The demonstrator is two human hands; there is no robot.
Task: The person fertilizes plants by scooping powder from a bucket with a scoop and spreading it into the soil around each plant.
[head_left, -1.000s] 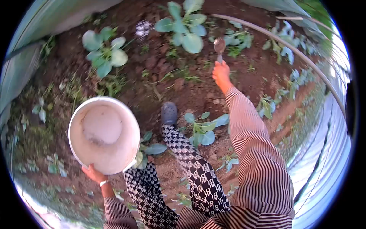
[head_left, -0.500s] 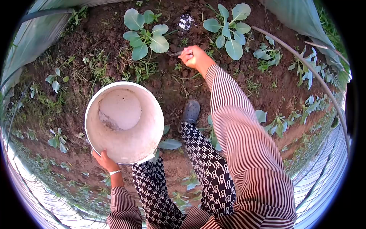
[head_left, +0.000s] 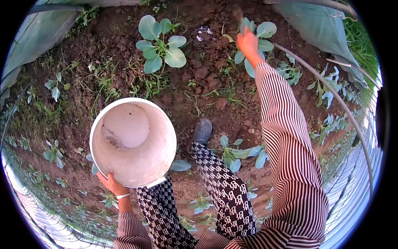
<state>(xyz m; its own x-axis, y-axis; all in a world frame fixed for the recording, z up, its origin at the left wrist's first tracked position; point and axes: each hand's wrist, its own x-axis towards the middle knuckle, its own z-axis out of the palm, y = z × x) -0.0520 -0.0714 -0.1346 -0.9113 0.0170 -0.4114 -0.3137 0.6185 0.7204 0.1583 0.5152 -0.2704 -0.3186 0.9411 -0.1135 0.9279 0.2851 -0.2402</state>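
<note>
On a planted bed of brown soil (head_left: pixel 182 99), a person is gripping a round, off-white plastic bucket (head_left: pixel 155 153) by its near rim with the left hand (head_left: pixel 111 184), thumb over the lip, apparently to be keeping its opening within the other arm's reach. The bucket is hanging before the left leg in black-and-white patterned trousers (head_left: pixel 161 209); contact cannot be told. Its mouth is facing the wearer, its axis running down towards the soil. By the bed's far edge, the right hand (head_left: pixel 248 40) is clasping a small, brownish, motion-blurred scoop-like tool (head_left: pixel 238 15), fingers seemingly curled closed around its handle, over a broad-leaved, blue-green plant (head_left: pixel 266 30). The tool's long axis is slanting slightly left, its head pointing away from the person.
</note>
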